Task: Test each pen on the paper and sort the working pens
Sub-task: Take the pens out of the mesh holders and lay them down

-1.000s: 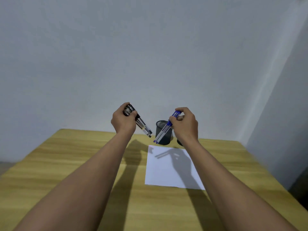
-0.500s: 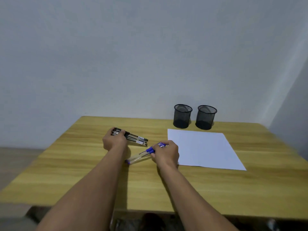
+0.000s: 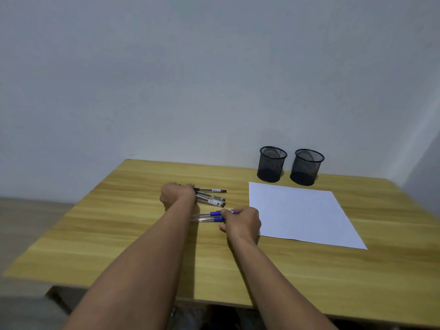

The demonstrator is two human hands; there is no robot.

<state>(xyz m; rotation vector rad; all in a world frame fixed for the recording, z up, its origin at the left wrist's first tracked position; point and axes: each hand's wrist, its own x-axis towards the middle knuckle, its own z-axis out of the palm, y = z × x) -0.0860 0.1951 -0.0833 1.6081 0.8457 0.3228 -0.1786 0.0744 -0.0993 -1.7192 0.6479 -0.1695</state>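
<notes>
Table (image 3: pixel 309 277): standing against the wall — wood-grain top in a yellowish tone, its near edge running across the lower frame.
Wall (image 3: pixel 190 79): rising behind the table — plain, pale grey-white, meeting a second wall at the right.
Floor (image 3: pixel 28 210): showing at the left, grey-brown, blurred.

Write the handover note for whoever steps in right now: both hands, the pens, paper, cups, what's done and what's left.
Left hand: closed on the bunch of black-capped clear pens, laid on the wooden table.
Right hand: gripping the two blue-capped clear pens, also down on the table.
White paper sheet: blank, right of the pens.
Two black mesh cups: behind the sheet; no pens seen in them.
Done: nothing tested.
Left: test every pen, sort.
</notes>
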